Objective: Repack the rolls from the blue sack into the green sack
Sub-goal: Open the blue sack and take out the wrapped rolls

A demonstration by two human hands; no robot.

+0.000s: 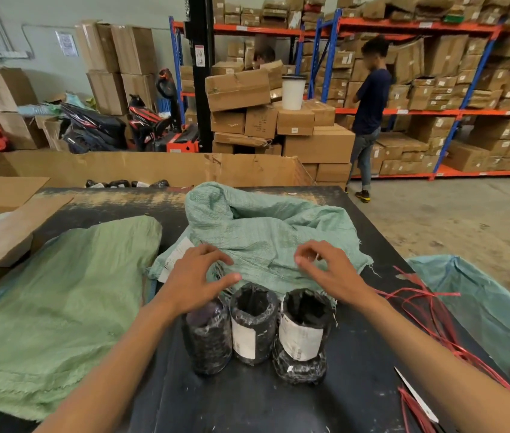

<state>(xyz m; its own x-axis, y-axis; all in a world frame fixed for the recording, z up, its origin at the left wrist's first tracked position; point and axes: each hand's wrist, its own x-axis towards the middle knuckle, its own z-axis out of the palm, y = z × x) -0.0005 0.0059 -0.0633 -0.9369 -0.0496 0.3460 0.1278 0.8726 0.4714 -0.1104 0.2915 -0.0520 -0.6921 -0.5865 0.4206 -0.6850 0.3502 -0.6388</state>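
Observation:
Three black plastic-wrapped rolls (254, 323) with white labels stand upright side by side on the black table (247, 404). Behind them lies a crumpled blue-green woven sack (266, 232). A flat green sack (60, 301) is spread out at the left. My left hand (197, 276) hovers over the left roll with its fingers spread and holds nothing. Over the edge of the blue-green sack, above the right roll, my right hand (328, 270) has its fingers curled and apart, also with nothing in it.
Red plastic straps (428, 310) and a blade (416, 398) lie at the table's right. Another blue-green sack (484, 307) hangs open at the right edge. Open cardboard boxes (7, 232) stand at the left and behind. A person (369, 114) stands by the shelves.

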